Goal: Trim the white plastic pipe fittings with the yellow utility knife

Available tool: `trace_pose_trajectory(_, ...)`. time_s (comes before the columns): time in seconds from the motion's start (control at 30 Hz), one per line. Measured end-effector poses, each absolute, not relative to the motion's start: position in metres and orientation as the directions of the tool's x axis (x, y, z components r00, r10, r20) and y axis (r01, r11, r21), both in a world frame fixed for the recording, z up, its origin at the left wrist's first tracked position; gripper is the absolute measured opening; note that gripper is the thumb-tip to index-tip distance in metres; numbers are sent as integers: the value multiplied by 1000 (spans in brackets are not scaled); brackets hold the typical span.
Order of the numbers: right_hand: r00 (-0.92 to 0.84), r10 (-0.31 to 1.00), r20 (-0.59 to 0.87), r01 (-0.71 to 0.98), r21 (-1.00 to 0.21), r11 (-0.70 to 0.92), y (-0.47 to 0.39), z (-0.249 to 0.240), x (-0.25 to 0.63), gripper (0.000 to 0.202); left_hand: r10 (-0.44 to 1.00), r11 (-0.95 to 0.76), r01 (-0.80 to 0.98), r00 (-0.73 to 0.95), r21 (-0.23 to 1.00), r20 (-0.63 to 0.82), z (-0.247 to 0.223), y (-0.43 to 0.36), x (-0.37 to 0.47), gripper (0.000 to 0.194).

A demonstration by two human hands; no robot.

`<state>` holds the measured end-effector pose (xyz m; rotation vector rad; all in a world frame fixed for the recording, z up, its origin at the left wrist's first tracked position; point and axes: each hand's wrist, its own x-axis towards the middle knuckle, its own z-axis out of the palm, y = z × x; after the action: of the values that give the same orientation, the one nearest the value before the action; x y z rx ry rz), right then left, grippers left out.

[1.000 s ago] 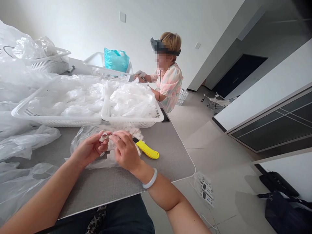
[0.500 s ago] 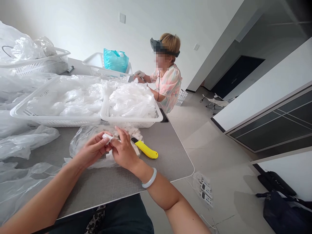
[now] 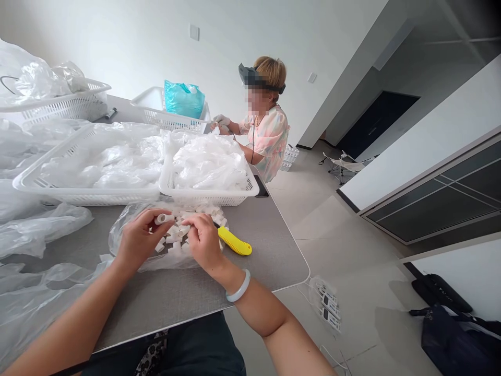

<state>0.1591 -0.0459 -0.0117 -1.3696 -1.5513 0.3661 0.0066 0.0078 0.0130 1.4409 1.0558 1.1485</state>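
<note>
Between the thumb and fingers of my left hand [image 3: 141, 235] is a white tubular piece [image 3: 164, 219], its open end facing me. My right hand [image 3: 204, 241] is just to the right, over a pile of small white pieces [image 3: 175, 239] lying on a clear plastic bag [image 3: 124, 222]. Its thumb and index finger are pinched close together; what they hold, if anything, is too small to make out. A yellow-handled cutter [image 3: 235, 242] lies beside my right hand, its front end partly hidden by that hand.
Two white baskets [image 3: 97, 197] with plastic-wrapped items stand behind my hands. Farther back are a basket with a teal bag [image 3: 183, 99] and a person [image 3: 268, 128] at the table's far side. A black phone [image 3: 261, 186] lies near the right edge.
My hands have moved apart. The white piece stays in my left hand, and my right hand has come off it, uncovering more of the pile.
</note>
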Motion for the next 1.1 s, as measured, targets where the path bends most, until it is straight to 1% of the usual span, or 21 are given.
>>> trace_pose_trajectory(0.03,92,847,523,648,-678,348,-46,-12,159,31,958,-249,110,171,962,229,12,7,7,12)
trace_pose_trajectory(0.1,6,809,588,751,-536,384,-48,-12,157,33,887,-457,226,183,860,424,11,6,8,7)
trace_pose_trajectory(0.13,-30,797,603,786,-478,392,-49,-12,156,34,859,-509,248,206,824,469,9,6,7,5)
trace_pose_trajectory(0.2,-88,779,620,838,-377,395,-50,-12,156,36,820,-571,284,240,770,519,6,8,6,6)
trace_pose_trajectory(0.3,-153,766,624,879,-268,394,-51,-11,156,39,763,-647,358,296,673,575,-2,13,4,16)
trace_pose_trajectory(0.37,-175,766,618,890,-234,392,-51,-10,156,39,708,-704,386,328,596,625,-7,15,3,22)
trace_pose_trajectory(0.43,-182,778,601,892,-232,388,-51,-11,155,37,659,-749,391,347,535,668,-12,15,4,24)
trace_pose_trajectory(0.53,-173,825,537,877,-297,377,-50,-13,154,32,610,-786,396,370,475,701,-16,12,6,26)
trace_pose_trajectory(0.63,-135,888,440,830,-439,344,-49,-15,152,32,590,-796,417,371,439,717,-17,9,8,29)
trace_pose_trajectory(0.7,-122,921,369,779,-539,319,-49,-14,151,32,603,-785,432,367,444,708,-18,9,8,29)
trace_pose_trajectory(0.83,-135,955,263,636,-717,287,-49,-10,150,35,655,-745,446,349,496,670,-20,10,8,28)
trace_pose_trajectory(0.97,-145,972,182,418,-880,227,-48,-8,150,51,671,-729,449,321,516,669,-19,12,7,26)
trace_pose_trajectory(1.03,-163,974,159,345,-916,207,-49,-7,149,51,661,-735,439,297,517,689,-18,12,7,26)
trace_pose_trajectory(1.1,-153,973,172,372,-902,218,-49,-6,149,46,664,-733,430,282,527,692,-17,13,7,25)
